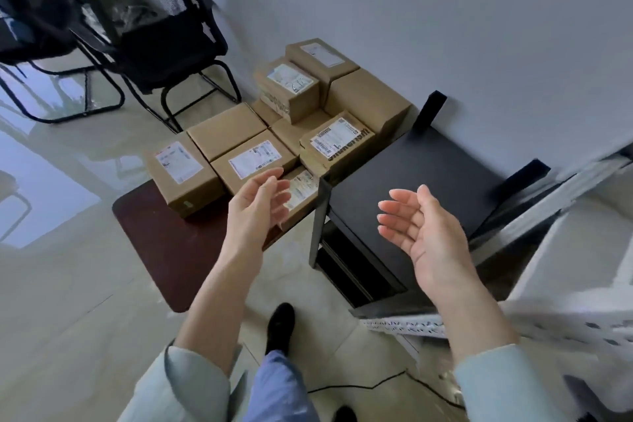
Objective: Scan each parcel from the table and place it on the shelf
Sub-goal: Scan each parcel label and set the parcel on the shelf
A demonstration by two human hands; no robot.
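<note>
Several brown cardboard parcels (251, 161) with white labels are piled on a low dark red table (164, 236) against the wall. One small labelled parcel (303, 190) lies at the table's near right edge, partly behind my left hand (258, 205). That hand hovers above the near parcels with its fingers relaxed, holding nothing. My right hand (419, 226) is raised palm up over the black shelf unit (418, 175), fingers loosely curved and empty. No scanner is in sight.
A black mesh chair (161, 27) stands behind the table at the left. White metal racking (565, 284) fills the right side. A black cable (370, 385) runs over the tiled floor near my feet.
</note>
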